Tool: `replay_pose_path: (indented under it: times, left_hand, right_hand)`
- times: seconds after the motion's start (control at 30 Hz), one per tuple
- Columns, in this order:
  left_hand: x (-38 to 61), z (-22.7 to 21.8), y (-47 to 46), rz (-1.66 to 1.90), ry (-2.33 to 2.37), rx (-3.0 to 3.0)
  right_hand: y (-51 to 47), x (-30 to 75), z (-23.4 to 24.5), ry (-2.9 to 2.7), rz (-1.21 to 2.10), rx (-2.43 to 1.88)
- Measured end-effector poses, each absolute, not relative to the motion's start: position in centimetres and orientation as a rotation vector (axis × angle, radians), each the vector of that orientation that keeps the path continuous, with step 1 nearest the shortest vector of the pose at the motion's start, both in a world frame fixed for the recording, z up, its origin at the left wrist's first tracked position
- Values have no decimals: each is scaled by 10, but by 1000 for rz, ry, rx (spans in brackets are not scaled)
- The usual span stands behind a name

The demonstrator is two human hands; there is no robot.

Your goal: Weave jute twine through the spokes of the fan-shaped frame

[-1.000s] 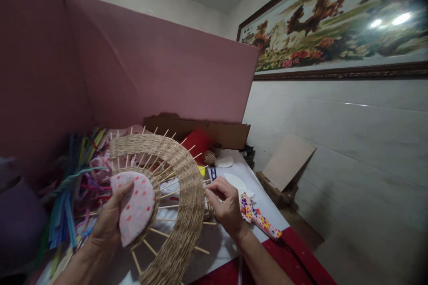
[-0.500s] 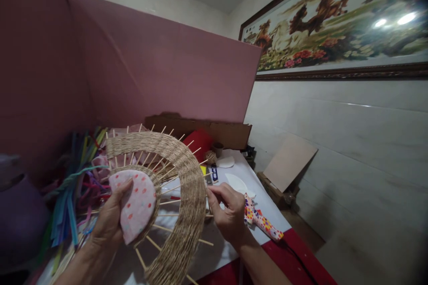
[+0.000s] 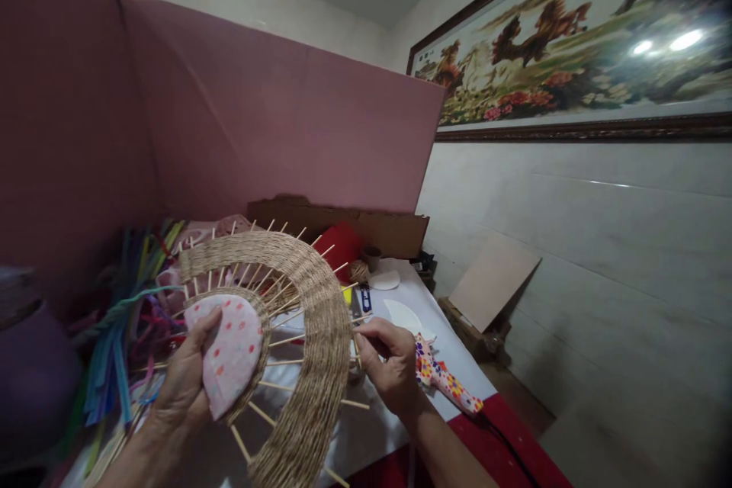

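Observation:
My left hand (image 3: 186,377) grips a fan-shaped weaving (image 3: 325,335) by its centre, thumb on top of a white half-round fabric pad (image 3: 234,351) with red dots. Around the pad runs a broad curved band of tan twine, woven over thin wooden sticks that spread outward like spokes. The stick ends poke out beyond the band's outer edge. At that edge, on the right side, my right hand (image 3: 392,362) has thumb and forefinger pinched together. What lies between those fingertips is too small to make out.
Colourful fuzzy stems (image 3: 114,343) are heaped at the left. Behind the weaving are a red item (image 3: 337,244), a ball of twine (image 3: 359,271) and a blue cutter (image 3: 365,297). White cut pieces (image 3: 403,315) and a flower-patterned object with a cord (image 3: 449,385) lie on the white tabletop (image 3: 457,351).
The weaving has turned slightly, its upper edge shifting down and left. My right hand's pinched fingers have moved slightly down along the outer edge. My left hand keeps its hold.

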State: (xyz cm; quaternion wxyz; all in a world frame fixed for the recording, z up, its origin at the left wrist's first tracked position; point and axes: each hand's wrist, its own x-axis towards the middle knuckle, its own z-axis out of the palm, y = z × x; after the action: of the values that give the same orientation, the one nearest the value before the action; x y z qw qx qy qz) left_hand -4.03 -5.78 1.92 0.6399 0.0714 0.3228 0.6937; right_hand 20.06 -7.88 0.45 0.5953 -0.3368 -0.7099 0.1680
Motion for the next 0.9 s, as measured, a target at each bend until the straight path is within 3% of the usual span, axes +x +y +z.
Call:
replay_pose_path:
  times: [0.47,0.63,0.9]
  left_hand:
    - [-41,16,-57,1589,744,209]
    - [-42,13,-55,1601,732,229]
    - [-44,13,-52,1661,760,235]
  right_hand:
    - [-70,192,3,-1100,1162,-654]
    - [-73,186,-3,-1154,1060,-635]
    - [-85,191,-3,-1570,504,-723]
